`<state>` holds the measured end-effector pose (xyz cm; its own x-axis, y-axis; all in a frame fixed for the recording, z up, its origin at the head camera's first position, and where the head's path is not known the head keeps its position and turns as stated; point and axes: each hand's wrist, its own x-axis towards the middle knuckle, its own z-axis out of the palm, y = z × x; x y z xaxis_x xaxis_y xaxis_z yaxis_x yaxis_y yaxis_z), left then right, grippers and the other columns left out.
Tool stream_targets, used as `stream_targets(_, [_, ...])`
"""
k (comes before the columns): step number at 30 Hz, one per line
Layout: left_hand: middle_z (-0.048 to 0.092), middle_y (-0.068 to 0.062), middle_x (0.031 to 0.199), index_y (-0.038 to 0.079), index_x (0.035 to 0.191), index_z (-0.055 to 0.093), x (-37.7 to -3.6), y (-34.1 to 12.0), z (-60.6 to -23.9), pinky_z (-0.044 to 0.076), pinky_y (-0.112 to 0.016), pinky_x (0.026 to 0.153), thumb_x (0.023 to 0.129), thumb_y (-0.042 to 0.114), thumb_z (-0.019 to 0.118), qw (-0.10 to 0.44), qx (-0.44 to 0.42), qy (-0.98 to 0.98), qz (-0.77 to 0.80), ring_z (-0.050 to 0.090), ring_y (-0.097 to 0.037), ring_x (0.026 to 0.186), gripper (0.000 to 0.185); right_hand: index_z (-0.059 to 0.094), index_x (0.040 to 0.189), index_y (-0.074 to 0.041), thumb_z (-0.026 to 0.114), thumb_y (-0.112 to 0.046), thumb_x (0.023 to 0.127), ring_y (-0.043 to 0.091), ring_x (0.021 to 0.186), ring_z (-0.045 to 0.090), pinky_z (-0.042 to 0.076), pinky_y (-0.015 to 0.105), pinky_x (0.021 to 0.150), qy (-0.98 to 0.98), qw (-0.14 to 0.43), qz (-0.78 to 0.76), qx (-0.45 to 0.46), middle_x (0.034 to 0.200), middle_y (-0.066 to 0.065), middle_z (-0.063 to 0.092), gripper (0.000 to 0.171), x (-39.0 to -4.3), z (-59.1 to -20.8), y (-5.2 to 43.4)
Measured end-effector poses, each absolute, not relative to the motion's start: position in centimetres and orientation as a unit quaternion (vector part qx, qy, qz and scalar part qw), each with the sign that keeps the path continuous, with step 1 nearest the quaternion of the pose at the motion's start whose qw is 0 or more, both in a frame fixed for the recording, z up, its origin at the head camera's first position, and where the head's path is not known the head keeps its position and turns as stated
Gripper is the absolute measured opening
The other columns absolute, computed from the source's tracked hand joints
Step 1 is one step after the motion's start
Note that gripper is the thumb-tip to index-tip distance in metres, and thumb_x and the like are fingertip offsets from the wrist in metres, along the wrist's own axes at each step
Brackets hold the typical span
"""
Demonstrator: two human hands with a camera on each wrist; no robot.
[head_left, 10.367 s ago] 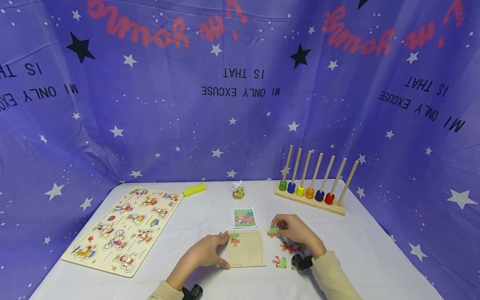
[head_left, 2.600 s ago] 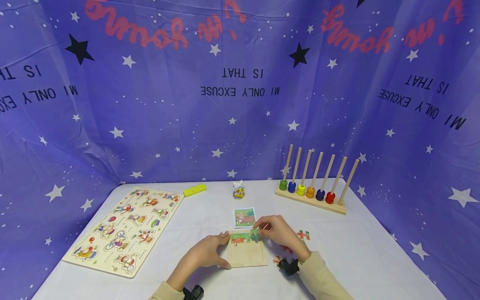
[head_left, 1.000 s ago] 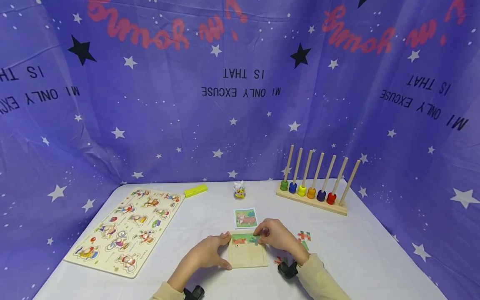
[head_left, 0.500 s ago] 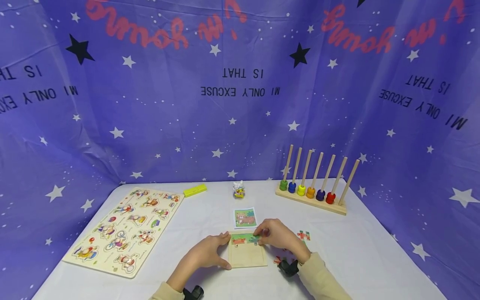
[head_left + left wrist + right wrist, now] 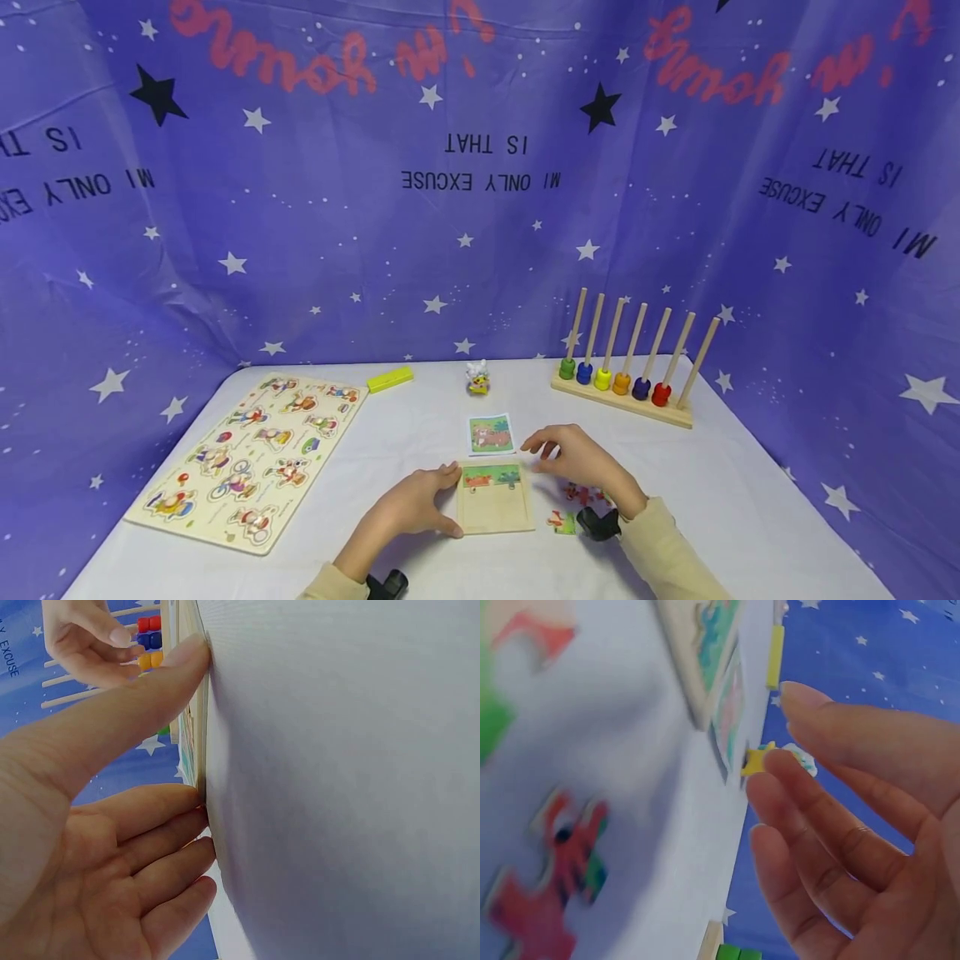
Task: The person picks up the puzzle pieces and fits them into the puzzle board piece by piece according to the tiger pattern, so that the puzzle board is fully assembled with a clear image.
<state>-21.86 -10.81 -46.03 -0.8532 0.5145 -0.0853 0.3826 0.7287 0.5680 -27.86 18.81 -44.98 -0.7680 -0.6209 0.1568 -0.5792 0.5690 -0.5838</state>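
i saw my left hand (image 5: 417, 505) braced against the left edge of the small square wooden puzzle tray (image 5: 495, 512) on the white counter (image 5: 390, 433), fingers straight. my right hand (image 5: 581, 458) hovered relaxed and empty just right of the tray, above loose colourful puzzle pieces (image 5: 570, 508).

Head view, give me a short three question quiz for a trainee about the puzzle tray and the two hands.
1. True or false: the right hand pinches a puzzle piece.
2. Which row of the puzzle tray holds pieces? A far row, B middle row, C near row.
3. Fill in: the left hand rests against the tray's ____ edge.

Key: 1 false, its fingers hold nothing. 2 A. 3 left.
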Motion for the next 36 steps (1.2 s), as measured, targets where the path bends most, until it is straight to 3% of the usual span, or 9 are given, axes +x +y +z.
stream_targets(12, [0.041,-0.020,0.146,-0.004,0.137,0.049,-21.9,-10.7,-46.0,0.032,-0.053,0.109,0.066,0.035,0.086,0.120,0.244,0.921,0.278,0.040,-0.040,0.132,0.089,0.070,0.110,-0.004,0.069,-0.004,0.087,0.018,0.085,0.064,0.056,0.026,0.069,0.878,0.033,-0.302,-0.370,0.102,0.011,0.070,0.023,-27.5,-44.0,22.1])
stream_targets(23, [0.040,-0.021,0.146,-0.006,0.137,0.048,-21.9,-10.9,-46.0,0.031,-0.053,0.109,0.066,0.035,0.086,0.122,0.248,0.918,0.286,0.039,-0.040,0.133,0.089,0.070,0.109,-0.006,0.069,-0.005,0.088,0.011,0.085,0.063,0.056,0.025,0.069,0.880,0.047,-0.305,-0.361,0.104,0.010,0.070,0.021,-27.2,-44.1,24.5])
stream_targets(36, [0.041,-0.021,0.146,-0.006,0.136,0.049,-21.9,-10.8,-45.9,0.032,-0.054,0.109,0.066,0.034,0.086,0.118,0.249,0.919,0.284,0.040,-0.040,0.133,0.089,0.070,0.100,-0.011,0.076,-0.011,0.083,0.005,0.077,0.061,0.055,0.024,0.062,0.861,0.121,-0.335,-0.363,0.092,-0.001,0.068,0.018,-24.5,-45.3,26.4])
